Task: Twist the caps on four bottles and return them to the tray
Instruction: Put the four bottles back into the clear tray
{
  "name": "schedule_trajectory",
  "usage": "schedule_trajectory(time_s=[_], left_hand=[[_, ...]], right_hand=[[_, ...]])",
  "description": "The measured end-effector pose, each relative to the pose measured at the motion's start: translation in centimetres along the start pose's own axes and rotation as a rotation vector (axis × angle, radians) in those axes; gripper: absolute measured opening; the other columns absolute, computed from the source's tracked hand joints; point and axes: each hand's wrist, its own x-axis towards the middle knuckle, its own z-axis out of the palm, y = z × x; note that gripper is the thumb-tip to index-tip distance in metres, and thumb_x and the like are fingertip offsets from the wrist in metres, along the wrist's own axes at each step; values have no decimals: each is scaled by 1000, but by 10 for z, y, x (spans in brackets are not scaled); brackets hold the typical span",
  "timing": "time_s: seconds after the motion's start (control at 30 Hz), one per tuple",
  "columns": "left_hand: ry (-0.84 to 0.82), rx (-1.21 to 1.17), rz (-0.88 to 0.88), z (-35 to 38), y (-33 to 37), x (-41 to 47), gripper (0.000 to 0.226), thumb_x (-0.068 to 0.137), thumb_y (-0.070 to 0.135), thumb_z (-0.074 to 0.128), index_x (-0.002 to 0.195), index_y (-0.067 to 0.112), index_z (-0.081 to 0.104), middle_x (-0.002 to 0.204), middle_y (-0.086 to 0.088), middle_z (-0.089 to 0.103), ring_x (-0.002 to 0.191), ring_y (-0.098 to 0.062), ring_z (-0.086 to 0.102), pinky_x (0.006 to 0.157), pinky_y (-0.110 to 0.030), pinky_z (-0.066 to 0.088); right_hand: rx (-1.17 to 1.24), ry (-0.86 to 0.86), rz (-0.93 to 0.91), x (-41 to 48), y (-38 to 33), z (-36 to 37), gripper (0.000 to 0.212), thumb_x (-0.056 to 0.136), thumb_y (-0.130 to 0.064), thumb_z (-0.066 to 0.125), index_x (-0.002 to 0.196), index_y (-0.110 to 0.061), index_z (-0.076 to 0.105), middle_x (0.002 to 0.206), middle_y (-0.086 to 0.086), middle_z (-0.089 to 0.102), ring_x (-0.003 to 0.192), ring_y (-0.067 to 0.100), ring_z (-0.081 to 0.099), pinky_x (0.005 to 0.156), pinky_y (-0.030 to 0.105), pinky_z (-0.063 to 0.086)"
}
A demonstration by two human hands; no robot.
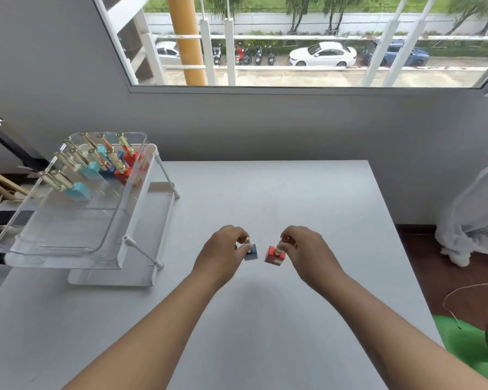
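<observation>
Head view: my left hand (226, 246) pinches the gold cap (247, 240) of the blue bottle (253, 253); my right hand (303, 246) pinches the cap of the red bottle (273, 256). Both bottles sit on the desk (293, 198), just beside each other, well apart from the tray (68, 250) at left.

Risk: neither base is held, so a twist may spin the whole bottle instead of the cap. The red one looks slightly tilted. With a tall cap and small base, it could topple into the blue.
</observation>
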Motion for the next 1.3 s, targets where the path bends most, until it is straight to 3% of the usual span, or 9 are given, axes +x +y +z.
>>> schedule_trajectory(time_s=[0.27, 0.4, 0.53, 0.67, 0.8, 1.0, 1.2, 1.3], left_hand=[[189, -6, 147, -86, 30, 7, 3, 91, 21, 67, 91, 18, 67, 90, 9, 62, 75, 0, 59, 67, -16, 45], [315, 21, 188, -134, 38, 3, 7, 91, 20, 68, 97, 16, 68, 91, 6, 63, 76, -3, 60, 70, -21, 50], [377, 54, 194, -181, 31, -3, 7, 90, 20, 69, 96, 17, 70, 89, 6, 63, 74, -4, 59, 67, -12, 43], [417, 74, 184, -226, 13, -8, 6, 87, 19, 71, 93, 18, 71, 92, 3, 67, 73, -6, 61, 70, -24, 45], [412, 95, 157, -267, -13, -10, 6, 87, 19, 72, 92, 17, 70, 89, 3, 67, 70, -11, 60, 69, -25, 46], [360, 131, 122, -309, -58, -6, 11, 88, 22, 71, 97, 15, 72, 87, 5, 65, 75, -15, 56, 66, -24, 39], [287, 147, 141, -313, -96, 11, 9, 88, 21, 72, 95, 17, 71, 89, 8, 65, 67, 3, 49, 60, -10, 34], [239, 147, 125, -309, -113, 18, 8, 88, 25, 71, 94, 21, 68, 86, 13, 60, 68, 3, 48, 61, -18, 35]], right_hand=[[24, 167, -194, 19, -62, -57, 9, 96, -19, 56, 101, -12, 61, 99, 2, 61, 91, 21, 55, 78, 35, 46], [28, 214, -324, 30, -106, -75, 11, 95, -20, 59, 101, -11, 62, 96, 1, 61, 87, 20, 54, 74, 31, 43], [40, 245, -427, 39, -154, -78, 15, 94, -23, 61, 98, -9, 63, 93, 2, 63, 85, 20, 56, 72, 32, 45], [62, 255, -496, 46, -203, -66, 16, 94, -24, 62, 99, -9, 63, 93, 6, 66, 84, 23, 60, 73, 36, 49], [41, 268, -542, 52, -253, -46, 19, 93, -26, 64, 100, -9, 65, 91, 6, 67, 82, 23, 60, 70, 31, 46], [-10, 259, -552, 60, -311, -9, 23, 93, -27, 64, 103, -6, 66, 95, 12, 68, 84, 27, 60, 73, 37, 51], [-69, 246, -477, 69, -329, 31, 23, 94, -26, 63, 105, -5, 65, 97, 13, 68, 84, 28, 60, 71, 34, 50], [-103, 236, -438, 72, -329, 45, 22, 94, -23, 62, 104, -4, 64, 97, 14, 67, 82, 29, 58, 70, 36, 48]])
